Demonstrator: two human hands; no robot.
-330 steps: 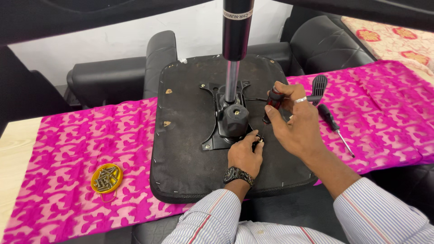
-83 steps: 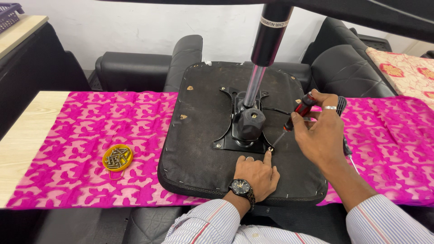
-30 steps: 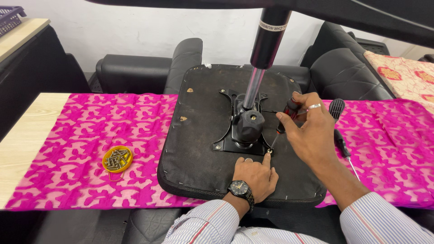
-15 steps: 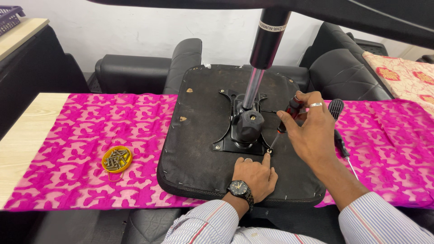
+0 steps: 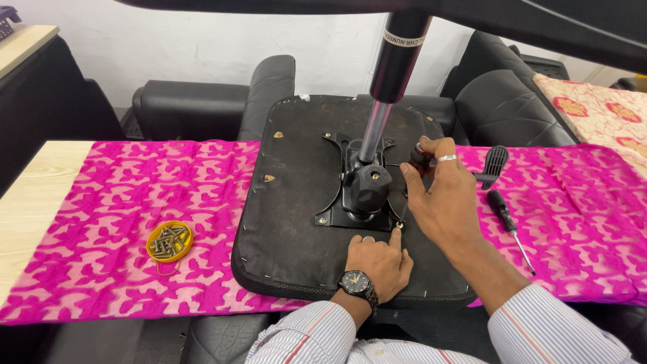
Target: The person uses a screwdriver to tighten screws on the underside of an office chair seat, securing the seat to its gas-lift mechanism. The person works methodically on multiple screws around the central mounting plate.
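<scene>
Our right hand (image 5: 448,202) is clenched round a dark screwdriver handle (image 5: 422,159), its tip aimed down at a screw (image 5: 400,225) on the near-right corner of the black mounting plate (image 5: 357,202). Our left hand (image 5: 381,259) grasps nothing; its forefinger steadies that screw.

Risks, as we judge them: the tip slips off the head and jabs the steadying finger, or the screw goes in crooked because we drive at a slant past the gas cylinder (image 5: 387,94).

The upturned seat base (image 5: 296,202) sits mid-table on pink cloth (image 5: 101,202). A white label band rings the cylinder's top. A yellow lid of screws (image 5: 169,240) lies left, a spare screwdriver (image 5: 509,226) right.
</scene>
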